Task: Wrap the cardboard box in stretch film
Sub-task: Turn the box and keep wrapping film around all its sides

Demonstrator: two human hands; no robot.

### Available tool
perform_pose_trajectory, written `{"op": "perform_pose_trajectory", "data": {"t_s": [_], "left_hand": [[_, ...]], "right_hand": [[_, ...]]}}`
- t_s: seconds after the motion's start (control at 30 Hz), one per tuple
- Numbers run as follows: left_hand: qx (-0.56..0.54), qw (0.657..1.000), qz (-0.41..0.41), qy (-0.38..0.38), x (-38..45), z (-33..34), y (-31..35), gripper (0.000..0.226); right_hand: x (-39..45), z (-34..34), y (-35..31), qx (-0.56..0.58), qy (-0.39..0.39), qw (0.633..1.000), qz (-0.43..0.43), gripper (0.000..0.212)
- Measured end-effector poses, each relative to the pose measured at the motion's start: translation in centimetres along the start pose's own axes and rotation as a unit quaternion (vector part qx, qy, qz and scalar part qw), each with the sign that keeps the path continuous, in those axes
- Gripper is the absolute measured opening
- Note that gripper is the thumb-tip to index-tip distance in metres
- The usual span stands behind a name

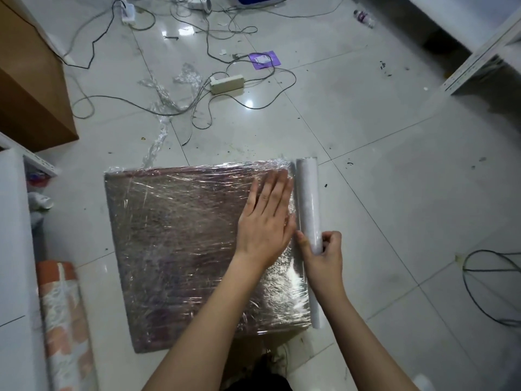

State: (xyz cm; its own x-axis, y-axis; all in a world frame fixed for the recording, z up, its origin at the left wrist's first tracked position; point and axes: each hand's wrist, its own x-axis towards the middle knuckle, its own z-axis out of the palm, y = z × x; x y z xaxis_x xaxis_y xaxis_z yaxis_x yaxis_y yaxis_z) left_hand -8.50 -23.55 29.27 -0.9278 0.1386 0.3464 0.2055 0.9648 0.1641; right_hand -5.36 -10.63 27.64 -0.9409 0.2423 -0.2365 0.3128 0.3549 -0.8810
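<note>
The cardboard box (180, 249) lies flat on the tiled floor, its top covered in shiny, wrinkled stretch film. My left hand (267, 218) presses flat on the film near the box's right edge, fingers straight and pointing away from me. The stretch film roll (308, 204), a long white cylinder, lies along the box's right edge. My right hand (324, 258) grips the roll near its middle, fingers curled round it. Film runs from the roll onto the box.
Loose cables and a white power strip (227, 83) lie on the floor beyond the box, with crumpled film scraps (160, 94). A large brown carton (31, 80) stands at the left. A patterned roll (64, 320) lies at lower left. White shelving (479, 60) is at the right.
</note>
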Motion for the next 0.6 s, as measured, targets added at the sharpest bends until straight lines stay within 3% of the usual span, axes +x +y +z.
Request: {"op": "perform_pose_trajectory", "data": {"t_s": [0.2,0.33,0.4,0.47,0.5,0.6], "left_hand": [[0.025,0.999,-0.011,-0.029,0.1,1.4,0.7,0.059],[0.010,0.998,-0.008,-0.064,0.9,1.3,0.5,0.061],[-0.105,0.991,-0.028,-0.074,1.5,0.2,-0.3,0.063],[-0.257,0.962,-0.091,-0.021,1.0,-1.5,-0.7,0.056],[-0.268,0.955,-0.128,0.013,0.2,-2.2,-0.8,0.053],[-0.093,0.988,-0.123,0.024,-4.9,-1.4,0.9,0.055]], "right_hand": [[0.5,-0.5,0.9,-0.005,0.007,1.000,-0.004,0.041],[1.3,-0.7,0.3,-0.016,0.004,1.000,-0.003,0.044],[1.6,-0.6,-0.1,-0.016,-0.021,1.000,-0.002,0.044],[1.6,-0.2,-0.5,-0.030,-0.054,0.998,-0.004,0.045],[1.6,0.0,-0.6,-0.040,-0.066,0.997,-0.008,0.044],[2.0,0.2,-0.5,-0.044,-0.069,0.996,-0.017,0.041]]}}
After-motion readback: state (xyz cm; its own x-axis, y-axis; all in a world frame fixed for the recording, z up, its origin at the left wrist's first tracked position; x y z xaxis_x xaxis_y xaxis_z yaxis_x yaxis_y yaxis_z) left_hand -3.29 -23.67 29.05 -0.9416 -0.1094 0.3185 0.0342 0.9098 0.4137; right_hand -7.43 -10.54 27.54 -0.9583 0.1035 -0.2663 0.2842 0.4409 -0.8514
